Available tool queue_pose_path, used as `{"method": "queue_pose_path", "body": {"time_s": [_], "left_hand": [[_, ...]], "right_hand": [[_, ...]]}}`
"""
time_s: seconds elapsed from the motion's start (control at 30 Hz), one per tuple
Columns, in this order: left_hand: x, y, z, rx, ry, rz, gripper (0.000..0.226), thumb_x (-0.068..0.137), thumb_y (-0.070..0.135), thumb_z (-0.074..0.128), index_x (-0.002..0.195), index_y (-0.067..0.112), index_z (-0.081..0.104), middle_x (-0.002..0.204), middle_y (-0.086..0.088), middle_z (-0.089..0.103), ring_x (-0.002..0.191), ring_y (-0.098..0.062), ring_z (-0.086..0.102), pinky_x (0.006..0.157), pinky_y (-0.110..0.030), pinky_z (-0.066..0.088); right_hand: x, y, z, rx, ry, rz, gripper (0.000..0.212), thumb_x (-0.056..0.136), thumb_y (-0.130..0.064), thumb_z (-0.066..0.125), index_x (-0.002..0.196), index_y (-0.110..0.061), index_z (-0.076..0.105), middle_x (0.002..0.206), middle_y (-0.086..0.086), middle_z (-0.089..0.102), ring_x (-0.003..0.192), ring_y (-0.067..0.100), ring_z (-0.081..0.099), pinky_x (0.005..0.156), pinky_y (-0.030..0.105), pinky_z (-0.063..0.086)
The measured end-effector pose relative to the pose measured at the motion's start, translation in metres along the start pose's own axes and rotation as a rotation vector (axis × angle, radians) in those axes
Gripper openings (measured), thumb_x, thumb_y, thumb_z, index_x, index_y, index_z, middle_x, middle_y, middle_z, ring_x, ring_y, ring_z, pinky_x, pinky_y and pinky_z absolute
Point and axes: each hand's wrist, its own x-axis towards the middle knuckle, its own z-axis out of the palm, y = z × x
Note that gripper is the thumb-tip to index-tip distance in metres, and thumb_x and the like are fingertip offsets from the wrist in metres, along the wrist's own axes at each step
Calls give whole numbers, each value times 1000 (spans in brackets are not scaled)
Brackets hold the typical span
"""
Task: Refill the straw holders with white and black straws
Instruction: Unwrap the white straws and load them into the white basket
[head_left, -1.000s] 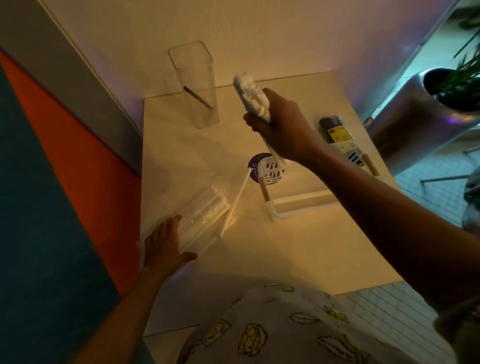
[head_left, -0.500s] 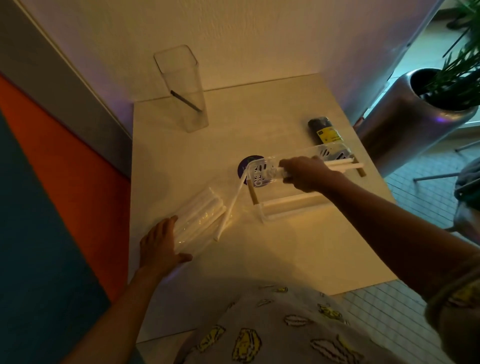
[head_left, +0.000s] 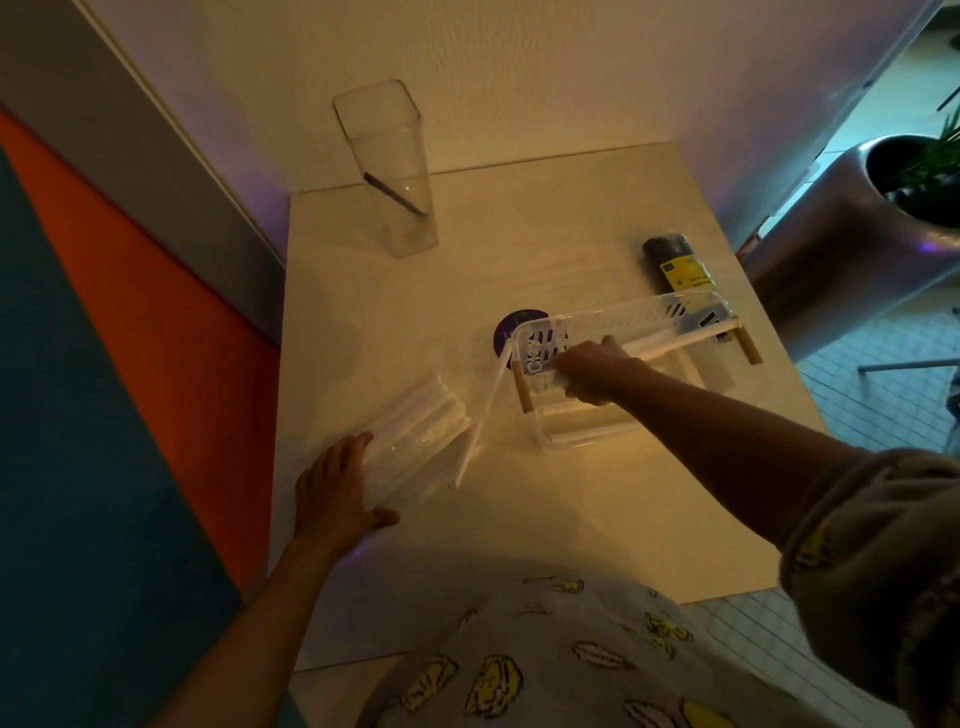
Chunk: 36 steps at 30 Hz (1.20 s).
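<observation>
- Our white tabletop (head_left: 545, 519) carries everything.
- Tall clear square holder (head_left: 387, 166) at the back, one black straw (head_left: 395, 195) inside.
- White perforated plastic basket (head_left: 623, 332) mid-table; our right hand (head_left: 592, 371) reaches in, grip unclear.
- Left hand (head_left: 332, 493) rests flat on the clear-wrapped white straw pack (head_left: 415, 441).

Tall holder (head_left: 387, 171) at table (head_left: 597, 519) back-left corner, one straw (head_left: 396, 195) leaning inside. Straw pack (head_left: 415, 447) front-left under left hand (head_left: 332, 493). Basket holder (head_left: 623, 364) centre-right, right hand (head_left: 592, 371) in it. Loose straw (head_left: 480, 415) between pack and basket. Wrapped pack (head_left: 675, 262) behind basket.
</observation>
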Motion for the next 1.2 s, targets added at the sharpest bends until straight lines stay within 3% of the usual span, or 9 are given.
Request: {"method": "queue_pose_path", "body": {"time_s": [0.3,0.67,0.8,0.97,1.03,1.1,1.2], "left_hand": [[1,-2,1,-1,1,-1,123,42,62,85,144,27,27,145,-4,41,131,-29,41,98,-49,43],[1,-1,0,-16,9,-2,122,44,62,86,145,26,27,145,-4,40,131,-28,40,98,-49,42],[-1,-2,0,-21,15,-3,123,43,62,86,145,26,27,145,-4,40,131,-28,40,99,-51,42],[0,-1,0,-32,17,-3,124,44,62,86,146,25,26,146,-4,39,132,-28,39,101,-50,41],[0,-1,0,-34,19,-1,124,43,63,85,146,26,26,145,-4,40,131,-28,40,100,-50,42],[0,-2,1,-29,16,-4,124,42,64,85,145,26,27,144,-3,41,130,-28,42,98,-49,43],[0,-5,1,-45,14,-4,124,40,63,86,144,27,28,143,-3,42,128,-28,43,96,-49,44]], "right_hand": [[3,10,-8,46,-36,-63,33,94,-22,63,127,-24,59,125,1,63,113,22,58,101,43,34],[-2,11,-14,155,136,-88,18,93,-17,64,110,-20,68,125,6,65,109,23,63,92,38,50],[-7,17,-18,140,187,-59,27,93,-23,65,119,-24,64,127,3,63,117,21,57,100,43,40],[-20,37,-12,70,100,80,32,92,-26,65,123,-22,60,130,6,60,124,25,52,105,47,37],[-23,37,-12,168,176,135,25,92,-22,65,117,-21,63,123,6,63,114,24,58,99,44,45],[-27,22,-21,362,369,170,16,94,-18,61,110,-19,65,109,5,68,94,19,64,84,39,55],[-43,-25,-38,557,631,79,19,98,-20,54,113,-16,64,100,-2,68,82,12,63,72,29,56]]}}
